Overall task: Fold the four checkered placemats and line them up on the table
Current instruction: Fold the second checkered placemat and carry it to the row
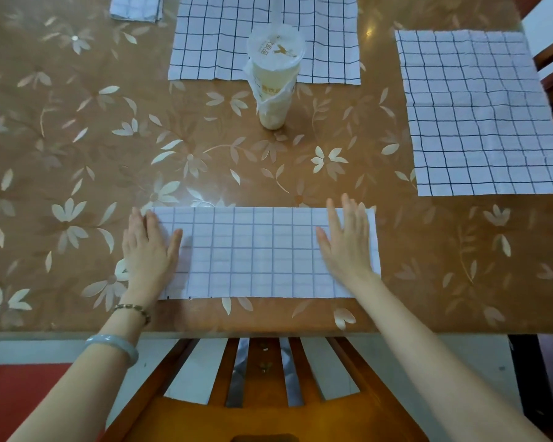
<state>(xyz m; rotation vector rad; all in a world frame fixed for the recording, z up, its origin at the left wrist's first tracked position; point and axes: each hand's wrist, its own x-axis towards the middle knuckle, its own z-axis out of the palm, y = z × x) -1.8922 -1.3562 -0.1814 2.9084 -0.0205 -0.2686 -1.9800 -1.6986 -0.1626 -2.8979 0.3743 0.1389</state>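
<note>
Pressing palm-down with straight fingers held together, the left hand (149, 247) lies on the left end of a white cloth placemat with a thin dark grid (253, 253), which is folded into a long strip. The right hand (348, 240) lies just as flat on its right end, and neither hand grips anything. The strip spans the gap between the two hands, parallel to the near table edge and close to it. The glossy brown tabletop with a pale flower-and-leaf pattern (77, 154) catches light just beyond the fingertips. Farther out, roughly midway between the hands, stands a tall clear plastic cup with a sealed lid (273, 74), holding a pale drink. Behind it a second checkered placemat (211, 43) lies open and flat. Beyond and outward of the right hand a third checkered placemat (479, 113) lies open near the table's right edge. Far beyond the left hand sits a small folded checkered bundle (134, 6). The left wrist carries a beaded bracelet (134, 309) and a pale green bangle (114, 346). Between the forearms shows the slatted back of an orange-brown wooden chair (262, 393), with pale floor (342, 374) visible through its slats.
</note>
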